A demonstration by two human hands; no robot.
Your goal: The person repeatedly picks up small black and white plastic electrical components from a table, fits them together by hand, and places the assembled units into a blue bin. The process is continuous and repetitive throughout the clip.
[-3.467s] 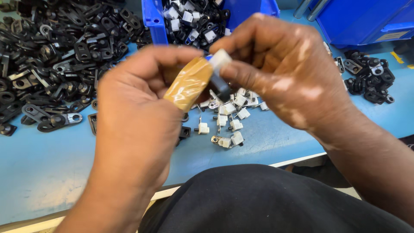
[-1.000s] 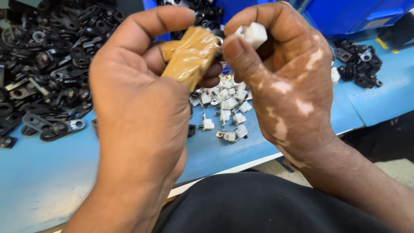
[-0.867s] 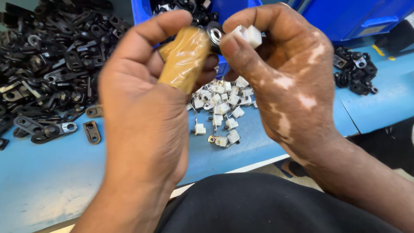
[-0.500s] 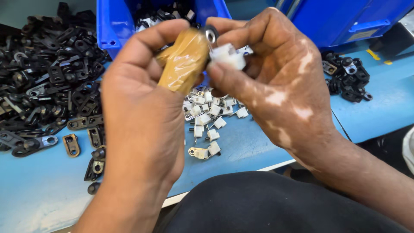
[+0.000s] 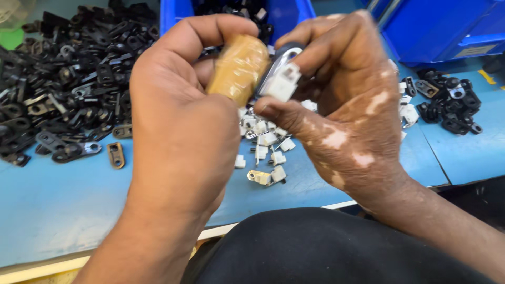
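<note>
Holding a tan tape-wrapped handle (image 5: 239, 68) in a closed fist, the left hand (image 5: 181, 126) sits above the near edge of the blue table (image 5: 47, 205). Right hand (image 5: 342, 105) pinches a small white plastic piece (image 5: 282, 82) between thumb and fingertips, pressed against a dark metal clip (image 5: 281, 57) at the handle's top end; grip closed on both parts. Whether the white piece is fully seated on the clip cannot be told; fingers hide the joint. Loose white pieces (image 5: 265, 144) lie on the table directly under the hands, a few with metal attached. Large heap of black metal clips (image 5: 63, 89) at left, smaller heap of dark clips (image 5: 452, 105) at right, well apart from the hands. Blue bin (image 5: 284, 13) behind the hands holds mixed black and white parts. Judgement: one unit is mid-assembly; with both heaps large, the bulk of the work looks left to do.
</note>
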